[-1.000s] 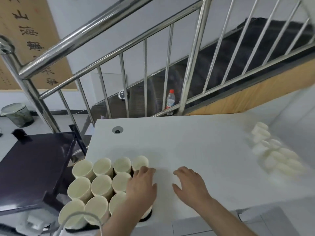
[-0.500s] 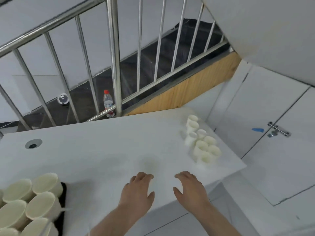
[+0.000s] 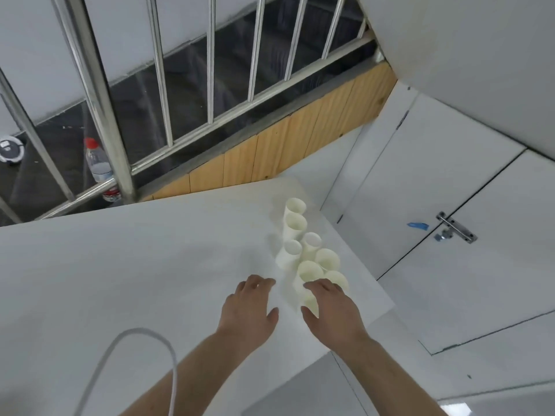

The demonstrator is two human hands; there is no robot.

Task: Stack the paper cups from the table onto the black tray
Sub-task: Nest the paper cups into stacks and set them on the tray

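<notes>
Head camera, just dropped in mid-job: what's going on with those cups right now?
A person is reaching both hands toward a cluster of paper cups standing upright near the right edge of the white table. The right hand is over the nearest cups, fingers spread, and appears to touch one, though no grip is closed yet. The left hand hovers open just left of the cluster, holding nothing. The black tray is not in view at this moment, so none of these cups has been moved over yet.

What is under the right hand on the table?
The right hand hovers over the nearest paper cup, whose pale rim shows between thumb and fingers. The palm covers the rest, so whether the grip has closed on it cannot be seen.
</notes>
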